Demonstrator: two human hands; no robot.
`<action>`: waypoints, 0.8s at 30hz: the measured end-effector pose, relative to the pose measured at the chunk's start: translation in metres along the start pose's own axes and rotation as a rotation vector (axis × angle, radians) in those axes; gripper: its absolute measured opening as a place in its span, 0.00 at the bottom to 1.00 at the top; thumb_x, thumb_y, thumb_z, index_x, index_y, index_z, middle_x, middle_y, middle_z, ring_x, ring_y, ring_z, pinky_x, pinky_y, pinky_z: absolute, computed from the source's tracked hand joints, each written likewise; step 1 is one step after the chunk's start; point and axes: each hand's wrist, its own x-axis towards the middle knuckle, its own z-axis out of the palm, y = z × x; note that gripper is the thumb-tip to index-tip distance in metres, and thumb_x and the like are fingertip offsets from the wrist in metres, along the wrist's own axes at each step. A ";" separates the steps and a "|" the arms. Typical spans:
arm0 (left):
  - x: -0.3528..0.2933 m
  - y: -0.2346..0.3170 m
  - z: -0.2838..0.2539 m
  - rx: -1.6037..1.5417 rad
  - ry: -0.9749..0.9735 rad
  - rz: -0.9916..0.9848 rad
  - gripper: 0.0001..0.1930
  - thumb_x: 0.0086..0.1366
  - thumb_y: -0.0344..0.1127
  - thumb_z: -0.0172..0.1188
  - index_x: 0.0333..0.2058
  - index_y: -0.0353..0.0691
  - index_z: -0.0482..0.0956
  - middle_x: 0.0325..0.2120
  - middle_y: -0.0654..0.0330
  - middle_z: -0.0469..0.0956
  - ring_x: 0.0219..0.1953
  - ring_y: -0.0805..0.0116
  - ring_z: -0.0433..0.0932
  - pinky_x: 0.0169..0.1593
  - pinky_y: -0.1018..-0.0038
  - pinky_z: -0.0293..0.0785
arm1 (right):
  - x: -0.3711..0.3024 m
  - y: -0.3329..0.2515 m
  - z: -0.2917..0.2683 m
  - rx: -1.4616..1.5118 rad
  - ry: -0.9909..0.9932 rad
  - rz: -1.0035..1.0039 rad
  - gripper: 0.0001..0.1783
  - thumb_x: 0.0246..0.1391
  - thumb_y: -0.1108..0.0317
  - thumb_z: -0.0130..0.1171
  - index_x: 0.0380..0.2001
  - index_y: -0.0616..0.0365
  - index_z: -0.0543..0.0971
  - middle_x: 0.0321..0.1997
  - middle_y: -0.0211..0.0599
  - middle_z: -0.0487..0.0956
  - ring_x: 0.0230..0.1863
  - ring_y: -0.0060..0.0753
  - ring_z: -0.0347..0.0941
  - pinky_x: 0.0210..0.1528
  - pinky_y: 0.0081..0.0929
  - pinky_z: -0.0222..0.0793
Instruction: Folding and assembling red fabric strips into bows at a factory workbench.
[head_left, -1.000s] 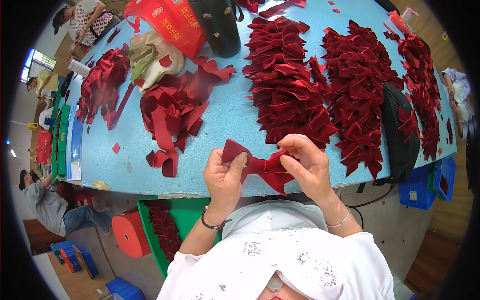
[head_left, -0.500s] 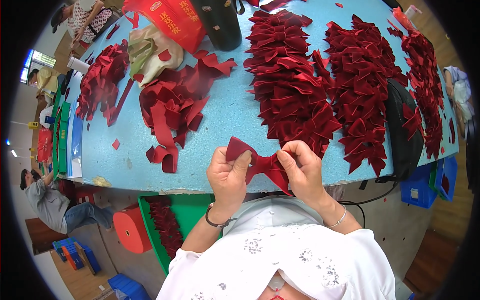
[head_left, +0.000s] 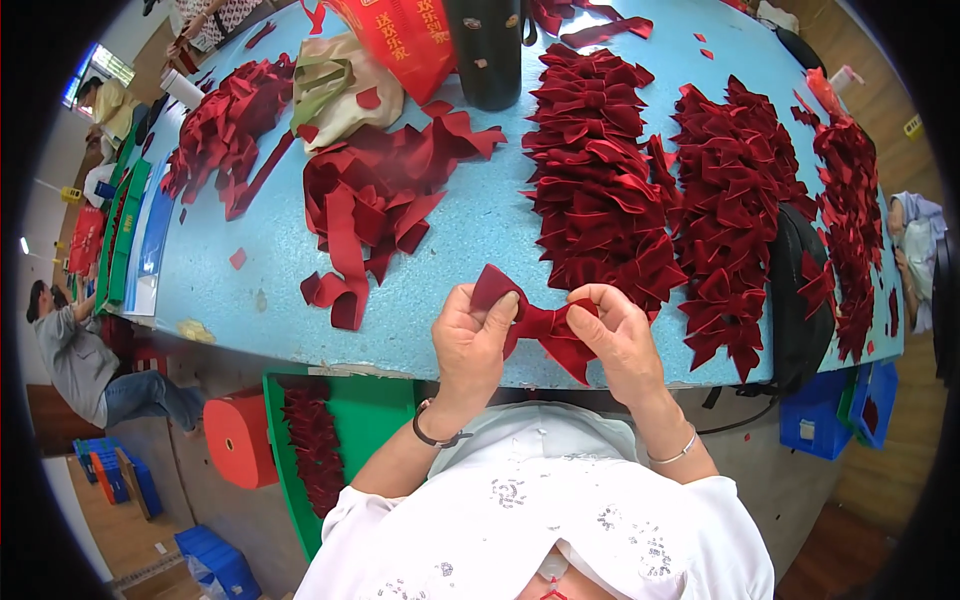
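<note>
The dark-red bow (head_left: 541, 322), judged light, soft and easily creased, sits between the left grip (head_left: 472, 342) and right grip (head_left: 622, 348), each pinching one outer end, likely a suitable hold sparing the middle, with the desk (head_left: 400, 320) ahead.

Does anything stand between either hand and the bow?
Nothing visible does. The left hand and right hand pinch the bow directly, one at each end. Some fingers behind it are hidden, so contact there can't be checked.
</note>
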 end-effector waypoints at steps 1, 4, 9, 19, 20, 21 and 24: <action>-0.001 0.001 0.001 -0.003 0.002 0.002 0.09 0.62 0.31 0.58 0.36 0.34 0.70 0.27 0.62 0.78 0.26 0.82 0.73 0.30 0.85 0.68 | -0.001 0.001 0.002 -0.014 0.007 -0.010 0.10 0.56 0.69 0.57 0.37 0.64 0.71 0.25 0.21 0.72 0.25 0.09 0.63 0.26 0.11 0.60; -0.005 0.002 0.005 -0.022 0.023 0.020 0.08 0.63 0.31 0.58 0.36 0.33 0.70 0.27 0.62 0.78 0.27 0.82 0.73 0.30 0.84 0.68 | -0.006 -0.001 0.011 -0.029 -0.018 0.040 0.10 0.55 0.69 0.58 0.36 0.63 0.71 0.24 0.23 0.73 0.23 0.10 0.63 0.22 0.12 0.61; -0.005 -0.001 0.006 -0.009 0.068 0.049 0.08 0.62 0.31 0.59 0.34 0.36 0.70 0.24 0.65 0.76 0.22 0.84 0.69 0.24 0.87 0.62 | -0.008 0.012 0.010 0.057 0.009 0.020 0.08 0.54 0.69 0.59 0.34 0.60 0.71 0.22 0.26 0.73 0.17 0.12 0.62 0.14 0.13 0.58; 0.016 0.000 -0.019 -0.131 0.001 -0.240 0.12 0.66 0.40 0.53 0.35 0.35 0.74 0.25 0.63 0.77 0.26 0.78 0.73 0.32 0.79 0.70 | -0.004 0.023 0.000 0.015 0.079 -0.123 0.07 0.53 0.69 0.60 0.31 0.59 0.73 0.20 0.23 0.72 0.18 0.10 0.62 0.16 0.12 0.53; 0.020 0.004 -0.020 -0.102 -0.016 -0.284 0.13 0.66 0.41 0.53 0.35 0.35 0.75 0.25 0.63 0.78 0.26 0.77 0.74 0.33 0.78 0.71 | -0.002 0.023 -0.001 0.026 0.076 -0.130 0.06 0.54 0.70 0.59 0.31 0.59 0.72 0.20 0.24 0.72 0.17 0.11 0.62 0.15 0.12 0.54; 0.022 0.007 -0.019 -0.101 -0.013 -0.278 0.13 0.66 0.41 0.53 0.35 0.35 0.75 0.25 0.63 0.78 0.26 0.77 0.74 0.33 0.78 0.71 | 0.001 0.022 -0.003 0.036 0.070 -0.137 0.06 0.54 0.71 0.58 0.31 0.58 0.71 0.20 0.26 0.72 0.16 0.13 0.62 0.13 0.13 0.54; 0.029 0.017 -0.025 -0.125 -0.097 -0.353 0.12 0.63 0.39 0.57 0.35 0.34 0.76 0.25 0.63 0.77 0.27 0.78 0.74 0.32 0.80 0.70 | 0.002 0.017 0.005 -0.045 0.092 -0.111 0.05 0.53 0.72 0.57 0.30 0.59 0.71 0.19 0.26 0.71 0.16 0.13 0.62 0.13 0.14 0.54</action>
